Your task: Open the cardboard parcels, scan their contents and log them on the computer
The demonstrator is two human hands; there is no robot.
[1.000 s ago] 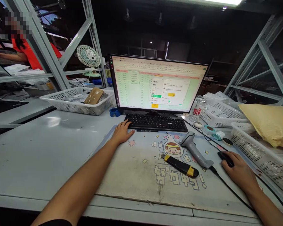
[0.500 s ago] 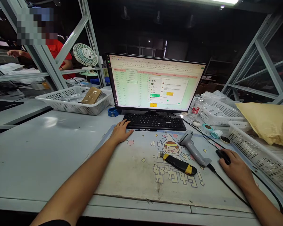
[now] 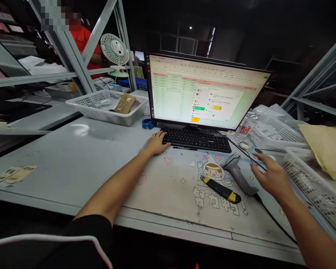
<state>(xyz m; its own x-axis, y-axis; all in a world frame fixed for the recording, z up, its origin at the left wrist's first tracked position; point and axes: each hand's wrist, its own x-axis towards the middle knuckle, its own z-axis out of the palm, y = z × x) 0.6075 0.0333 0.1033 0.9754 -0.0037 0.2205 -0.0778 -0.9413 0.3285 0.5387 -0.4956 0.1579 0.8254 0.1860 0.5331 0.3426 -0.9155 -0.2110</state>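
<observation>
My left hand (image 3: 156,144) rests with its fingers stretched out at the left end of the black keyboard (image 3: 196,140). Behind the keyboard stands a lit monitor (image 3: 168,97) with a spreadsheet and a chat window on it. My right hand (image 3: 273,177) hovers above the right part of the desk mat (image 3: 168,194), fingers apart and holding nothing. No mouse shows in this view. Nearest to that hand lies a grey barcode scanner (image 3: 239,175) with a cable. A black and yellow utility knife (image 3: 221,189) is to the scanner's left.
A white basket (image 3: 100,114) holding a brown packet (image 3: 125,103) stands at the left. More white baskets (image 3: 313,179), a bottle (image 3: 245,129) and a yellow envelope (image 3: 324,145) crowd the right. Behind the metal frame are a small fan (image 3: 114,48) and a person in red (image 3: 82,39).
My right hand has come off the black mouse and moved up with its fingers spread. My left hand stays at the keyboard. The camera has turned, shifting the scene to the right.
</observation>
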